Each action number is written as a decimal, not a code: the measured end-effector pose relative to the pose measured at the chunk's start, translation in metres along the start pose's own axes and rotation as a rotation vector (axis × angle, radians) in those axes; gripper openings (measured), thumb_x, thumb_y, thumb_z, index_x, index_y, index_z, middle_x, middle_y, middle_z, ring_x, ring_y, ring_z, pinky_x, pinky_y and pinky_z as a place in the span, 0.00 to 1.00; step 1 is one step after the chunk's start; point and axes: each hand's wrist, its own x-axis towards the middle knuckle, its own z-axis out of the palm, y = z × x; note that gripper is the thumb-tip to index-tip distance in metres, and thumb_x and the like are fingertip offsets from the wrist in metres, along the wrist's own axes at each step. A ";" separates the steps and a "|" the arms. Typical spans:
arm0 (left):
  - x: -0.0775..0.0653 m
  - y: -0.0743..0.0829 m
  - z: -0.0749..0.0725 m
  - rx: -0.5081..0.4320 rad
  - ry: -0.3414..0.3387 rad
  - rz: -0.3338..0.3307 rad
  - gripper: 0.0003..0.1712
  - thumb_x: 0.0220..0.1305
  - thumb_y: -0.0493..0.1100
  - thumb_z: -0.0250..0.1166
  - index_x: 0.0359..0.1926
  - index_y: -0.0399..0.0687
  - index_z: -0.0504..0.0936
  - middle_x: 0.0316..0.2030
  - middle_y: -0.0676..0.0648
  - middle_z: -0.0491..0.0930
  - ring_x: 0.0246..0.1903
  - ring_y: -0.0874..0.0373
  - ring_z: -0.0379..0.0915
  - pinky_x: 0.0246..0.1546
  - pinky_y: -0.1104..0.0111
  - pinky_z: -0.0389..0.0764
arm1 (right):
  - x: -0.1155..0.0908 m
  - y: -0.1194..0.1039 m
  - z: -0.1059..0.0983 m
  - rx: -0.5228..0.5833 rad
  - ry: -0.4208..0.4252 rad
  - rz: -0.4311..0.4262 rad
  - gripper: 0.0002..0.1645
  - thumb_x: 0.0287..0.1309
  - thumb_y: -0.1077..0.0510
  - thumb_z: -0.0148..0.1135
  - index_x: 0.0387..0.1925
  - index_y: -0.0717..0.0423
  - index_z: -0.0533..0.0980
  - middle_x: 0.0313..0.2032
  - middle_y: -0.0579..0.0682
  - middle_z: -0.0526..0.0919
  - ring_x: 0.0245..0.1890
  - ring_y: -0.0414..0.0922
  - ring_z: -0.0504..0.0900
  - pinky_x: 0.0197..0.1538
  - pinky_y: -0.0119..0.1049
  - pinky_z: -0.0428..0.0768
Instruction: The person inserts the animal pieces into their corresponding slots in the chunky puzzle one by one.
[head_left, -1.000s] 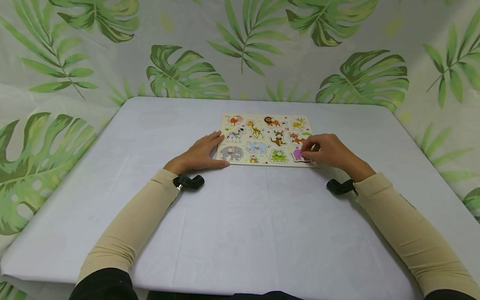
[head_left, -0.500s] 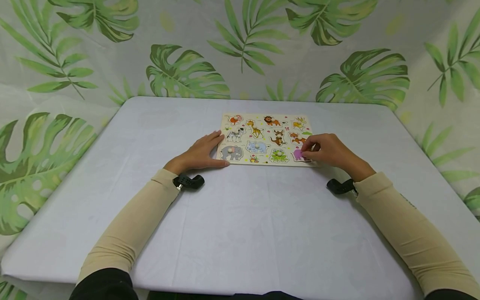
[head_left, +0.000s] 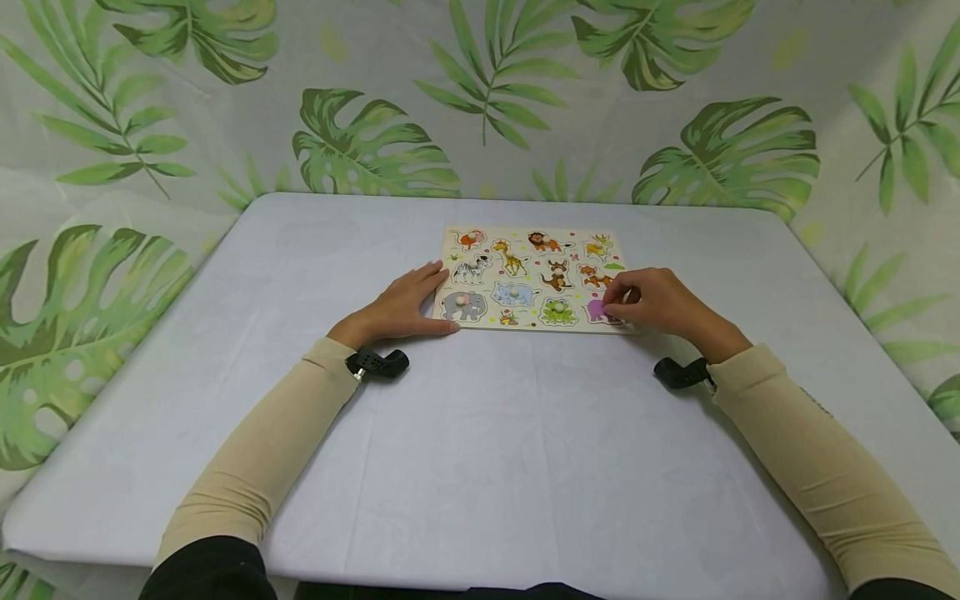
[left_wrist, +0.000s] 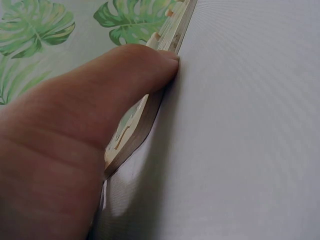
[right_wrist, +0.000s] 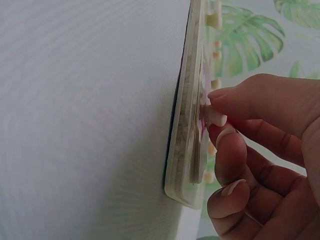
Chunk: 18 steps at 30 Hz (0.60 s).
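Observation:
A wooden animal peg puzzle board (head_left: 525, 320) lies flat on the table, with several animal pieces on it. At its left edge rests my left hand (head_left: 397, 307), fingers along the side and thumb at the near edge; the left wrist view shows the thumb (left_wrist: 145, 67) against the board's side. My right hand (head_left: 663, 304) pinches the small round knob (right_wrist: 216, 117) of the purple animal piece (head_left: 595, 311) at the near right corner. In the right wrist view that piece stands slightly proud of the board surface. The fingers hide part of the purple piece.
A white cloth covers the table (head_left: 480, 458). Behind it hangs a leaf-patterned backdrop (head_left: 517, 50). On the board are an elephant piece (head_left: 472, 310), a frog piece (head_left: 557, 313) and a hippo piece (head_left: 517, 296), among others. Black cameras are strapped to both wrists.

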 end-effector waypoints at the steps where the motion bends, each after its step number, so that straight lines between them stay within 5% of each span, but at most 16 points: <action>1: 0.000 0.000 0.000 0.001 -0.001 -0.001 0.58 0.54 0.69 0.64 0.76 0.50 0.48 0.76 0.49 0.40 0.74 0.46 0.34 0.70 0.49 0.43 | 0.000 0.000 0.000 0.002 -0.001 0.007 0.04 0.55 0.58 0.70 0.32 0.52 0.81 0.28 0.46 0.81 0.26 0.45 0.73 0.28 0.34 0.71; 18: -0.001 0.001 -0.001 0.000 -0.013 -0.004 0.59 0.54 0.70 0.63 0.77 0.50 0.47 0.76 0.49 0.39 0.74 0.47 0.33 0.70 0.48 0.43 | -0.001 -0.001 0.000 0.006 -0.025 0.026 0.05 0.56 0.57 0.69 0.33 0.54 0.81 0.28 0.46 0.81 0.27 0.45 0.72 0.28 0.34 0.71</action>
